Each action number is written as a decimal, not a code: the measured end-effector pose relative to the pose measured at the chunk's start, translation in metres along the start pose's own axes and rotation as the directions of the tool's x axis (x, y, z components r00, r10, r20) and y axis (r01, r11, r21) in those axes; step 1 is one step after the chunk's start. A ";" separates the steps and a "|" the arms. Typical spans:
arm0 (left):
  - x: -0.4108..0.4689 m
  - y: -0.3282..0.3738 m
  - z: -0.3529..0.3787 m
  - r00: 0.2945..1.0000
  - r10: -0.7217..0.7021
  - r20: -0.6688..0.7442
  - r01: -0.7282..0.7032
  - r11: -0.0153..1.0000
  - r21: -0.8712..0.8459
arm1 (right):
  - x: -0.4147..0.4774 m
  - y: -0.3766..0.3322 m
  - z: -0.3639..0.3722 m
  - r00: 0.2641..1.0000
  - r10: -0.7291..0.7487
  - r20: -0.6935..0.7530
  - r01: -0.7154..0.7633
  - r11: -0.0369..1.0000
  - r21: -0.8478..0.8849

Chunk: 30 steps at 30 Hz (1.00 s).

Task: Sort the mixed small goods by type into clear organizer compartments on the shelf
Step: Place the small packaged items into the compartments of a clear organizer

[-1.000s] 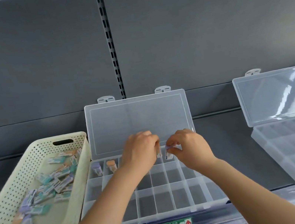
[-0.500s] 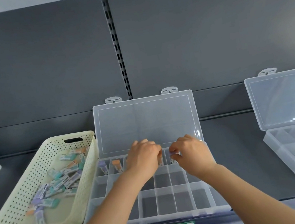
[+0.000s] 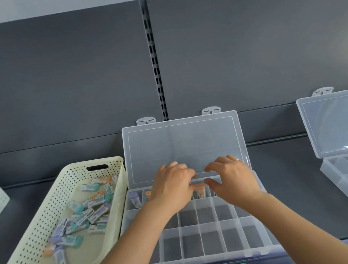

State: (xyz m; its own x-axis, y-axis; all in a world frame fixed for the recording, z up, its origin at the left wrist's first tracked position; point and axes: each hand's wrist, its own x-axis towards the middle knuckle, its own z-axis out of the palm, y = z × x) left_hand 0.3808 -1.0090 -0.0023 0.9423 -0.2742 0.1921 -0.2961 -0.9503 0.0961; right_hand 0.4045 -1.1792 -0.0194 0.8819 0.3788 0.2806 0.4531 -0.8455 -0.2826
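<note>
Your left hand [image 3: 173,187] curls over the clear plastic organizer's [image 3: 212,259] back row, grip hidden; right hand [image 3: 234,179] spread, empty.

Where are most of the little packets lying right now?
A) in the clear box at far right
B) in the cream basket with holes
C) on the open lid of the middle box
B: the cream basket left of the middle box holds the loose pile of packets.
</note>
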 end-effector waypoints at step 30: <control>-0.153 -0.196 -0.012 0.808 -0.574 0.129 0.562 0.818 0.121 | 0.083 -0.253 0.096 0.768 -0.309 0.560 0.544 0.777 -0.318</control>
State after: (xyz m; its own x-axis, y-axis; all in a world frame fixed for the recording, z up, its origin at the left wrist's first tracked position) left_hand 0.2930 -0.7787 -0.0391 0.9520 0.3051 -0.0259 0.3062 -0.9495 0.0685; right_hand 0.3756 -0.8977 -0.0127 0.6107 0.7633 -0.2110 0.7903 -0.5702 0.2244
